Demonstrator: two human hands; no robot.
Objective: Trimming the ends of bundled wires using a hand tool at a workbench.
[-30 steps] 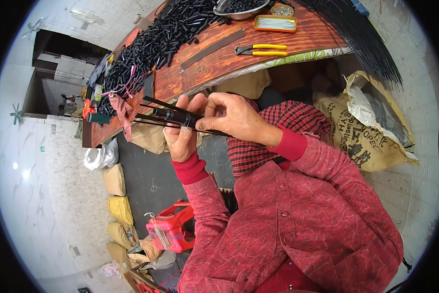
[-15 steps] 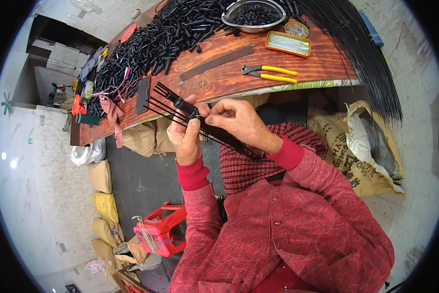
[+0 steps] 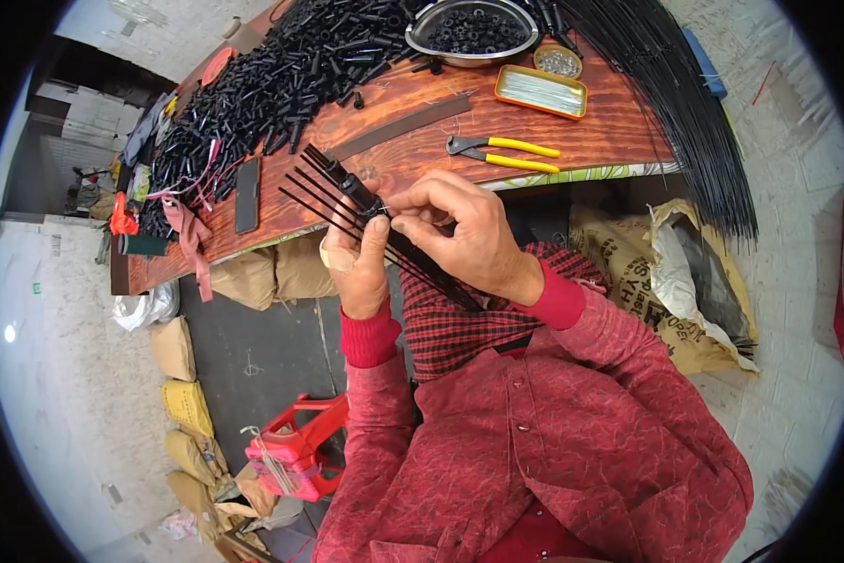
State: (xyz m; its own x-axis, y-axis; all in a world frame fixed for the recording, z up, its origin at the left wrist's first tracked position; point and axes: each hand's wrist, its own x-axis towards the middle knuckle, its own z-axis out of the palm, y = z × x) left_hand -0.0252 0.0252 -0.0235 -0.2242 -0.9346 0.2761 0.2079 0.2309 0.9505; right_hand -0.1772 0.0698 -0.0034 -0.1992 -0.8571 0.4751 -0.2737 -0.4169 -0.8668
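Note:
My left hand is closed round a black plastic tube that looks like an umbrella runner. Thin black ribs fan from it, some past its upper end, others slanting down toward my lap. My left thumb presses near the tube's lower end, and a pale wrap covers part of that hand. Close against the same end, my right hand pinches a thin silvery wire between thumb and forefinger. The wire's far part is hidden among the fingers and ribs.
On the wooden table lie yellow-handled pliers, a tray of cut wires, a flat dark bar and heaped black tubes. A metal bowl holds black parts. Long black rods overhang the right edge. A red stool stands left.
The whole view has shifted, so the table and its contents sit slightly further left. My right hand stays pinched on the wire at the tube; its fingers have lifted and spread slightly.

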